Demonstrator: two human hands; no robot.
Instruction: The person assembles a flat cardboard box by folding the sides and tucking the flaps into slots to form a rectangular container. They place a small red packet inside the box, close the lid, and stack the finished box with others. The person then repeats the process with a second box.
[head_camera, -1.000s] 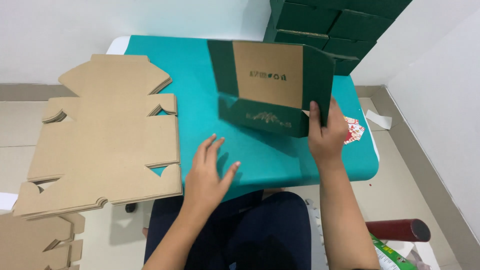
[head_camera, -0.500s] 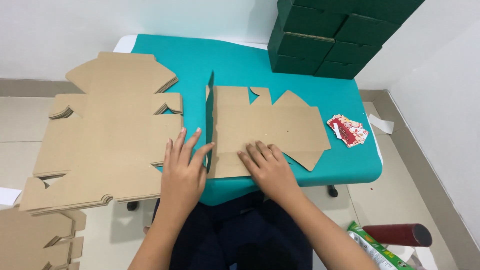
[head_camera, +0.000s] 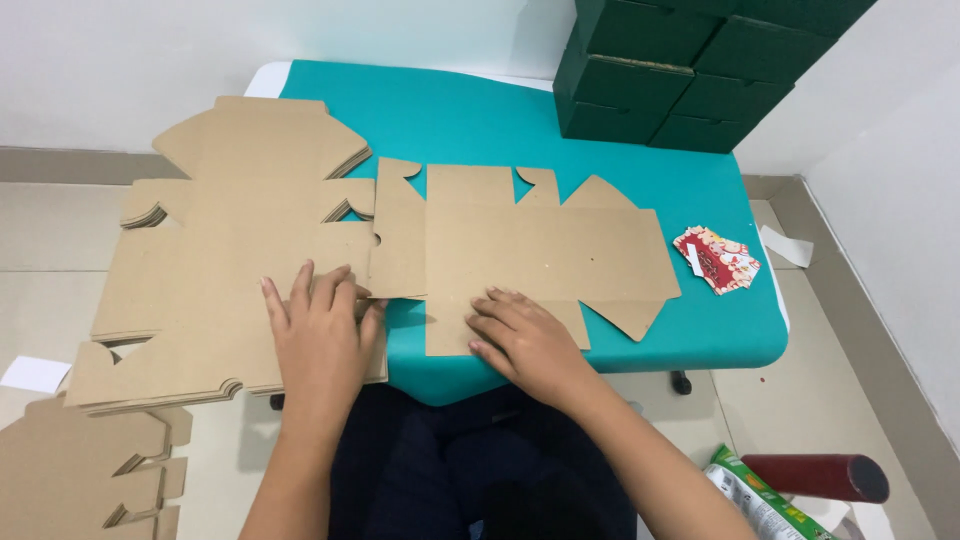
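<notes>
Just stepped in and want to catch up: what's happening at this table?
A person has a flat, unfolded brown cardboard box blank lying plain side up on the teal table. The right hand presses on its near flap, while the left hand rests flat at the edge of a stack of similar brown cardboard blanks. Dark green folded boxes are piled at the table's far right corner.

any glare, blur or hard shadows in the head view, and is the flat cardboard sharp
Head view: light is soft and even, with no glare on the teal table; the flat cardboard blank is sharp, its edges crisp; the left hand and right hand show no motion blur and cast only faint shadows.
</notes>
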